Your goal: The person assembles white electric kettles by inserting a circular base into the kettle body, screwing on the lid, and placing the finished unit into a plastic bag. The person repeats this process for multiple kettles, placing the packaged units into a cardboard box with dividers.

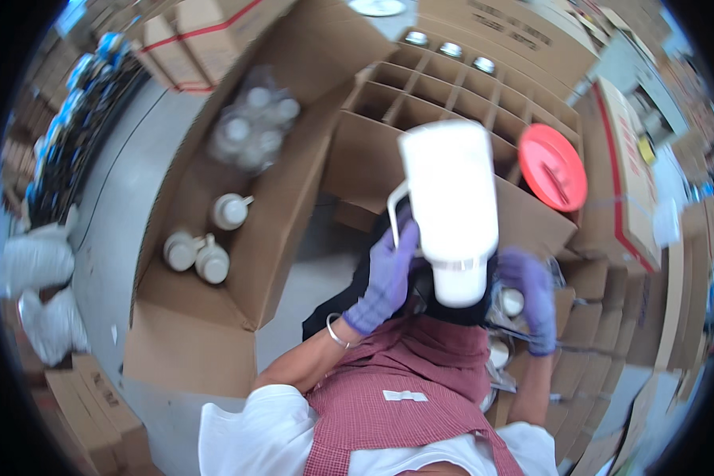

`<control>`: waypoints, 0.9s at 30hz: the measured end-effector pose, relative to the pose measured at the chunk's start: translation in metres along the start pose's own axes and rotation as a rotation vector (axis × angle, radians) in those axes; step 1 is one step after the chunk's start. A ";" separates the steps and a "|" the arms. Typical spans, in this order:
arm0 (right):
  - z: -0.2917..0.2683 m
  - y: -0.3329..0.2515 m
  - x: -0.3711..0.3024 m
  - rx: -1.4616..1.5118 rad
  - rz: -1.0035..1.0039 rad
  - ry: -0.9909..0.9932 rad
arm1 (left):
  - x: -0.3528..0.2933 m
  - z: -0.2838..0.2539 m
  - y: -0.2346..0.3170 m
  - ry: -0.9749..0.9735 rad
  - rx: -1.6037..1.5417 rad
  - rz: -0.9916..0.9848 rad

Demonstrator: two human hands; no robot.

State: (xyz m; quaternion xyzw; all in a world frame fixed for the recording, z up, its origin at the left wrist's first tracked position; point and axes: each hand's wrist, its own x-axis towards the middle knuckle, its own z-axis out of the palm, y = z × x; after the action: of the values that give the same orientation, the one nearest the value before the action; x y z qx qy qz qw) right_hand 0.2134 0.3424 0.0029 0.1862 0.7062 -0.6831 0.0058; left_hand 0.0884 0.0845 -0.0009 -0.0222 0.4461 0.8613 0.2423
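Observation:
A white tumbler [452, 198] with a side handle is held up in front of me, its narrower end toward my body. My left hand [390, 274], in a purple glove, is closed on it at the handle side. To the right of the tumbler's narrow end is my right hand [529, 289], also gloved in purple. Motion smears its fingers, so I cannot tell how they are set. Just beside that hand, white round-topped pieces [511, 302] lie among clear plastic in an open carton.
On the left, a long open carton [293, 198] holds white tumblers [212, 262] and bagged white pieces [255, 123]. Ahead stands a divided carton [452, 95] with several silver-topped items. A red dish [554, 166] rests on its right corner. A taped box [623, 174] is farther right.

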 end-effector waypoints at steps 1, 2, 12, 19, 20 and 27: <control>0.004 -0.009 0.002 -0.102 -0.259 0.234 | -0.008 -0.019 -0.009 -0.028 0.103 0.039; 0.012 -0.021 0.012 -0.196 -0.346 0.224 | -0.020 -0.039 -0.013 -0.079 0.294 0.064; 0.082 -0.067 0.060 -0.299 -0.164 -0.351 | 0.200 -0.283 0.100 0.457 0.726 0.407; 0.050 -0.036 0.114 -0.409 -0.074 0.021 | 0.348 -0.475 0.072 1.054 1.232 0.278; 0.053 -0.034 0.118 -0.471 -0.040 0.034 | 0.364 -0.467 0.064 1.120 1.226 0.264; 0.080 -0.047 0.161 -0.640 -0.206 -0.100 | 0.352 -0.412 0.093 0.608 1.113 0.203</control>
State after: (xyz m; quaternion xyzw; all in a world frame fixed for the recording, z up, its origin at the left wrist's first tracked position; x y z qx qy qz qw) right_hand 0.0316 0.3063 0.0007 0.0688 0.8987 -0.4321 0.0292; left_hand -0.3361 -0.1417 -0.2672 -0.0938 0.8751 0.4747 -0.0026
